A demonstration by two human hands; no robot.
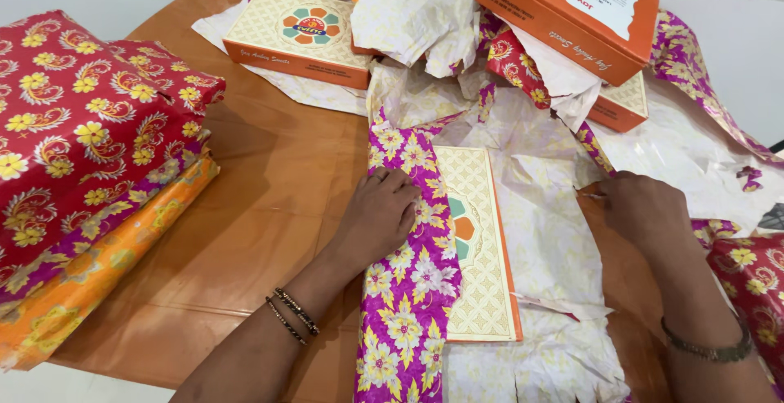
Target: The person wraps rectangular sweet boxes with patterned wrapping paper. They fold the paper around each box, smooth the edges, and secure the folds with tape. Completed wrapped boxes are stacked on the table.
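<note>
Magenta floral wrapping paper (408, 289) lies folded over the cream box (478, 248); my left hand (380, 215) presses it flat, fingers loosely spread. I see my right hand (645, 207) pinching the paper's white underside (547, 207).

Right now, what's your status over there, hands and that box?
Left hand flat on magenta floral paper, folded over the cream box. Right hand pinching the paper's far edge. Loose wrapping scraps crowd behind.

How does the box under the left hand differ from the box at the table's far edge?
The near box is partly covered by magenta floral paper, pressed down by the left hand; the far box is bare, lying on white paper. The near box lies lengthwise away from the camera; the far box lies crosswise. Both are cream-topped with orange sides and a round flower emblem.
</note>
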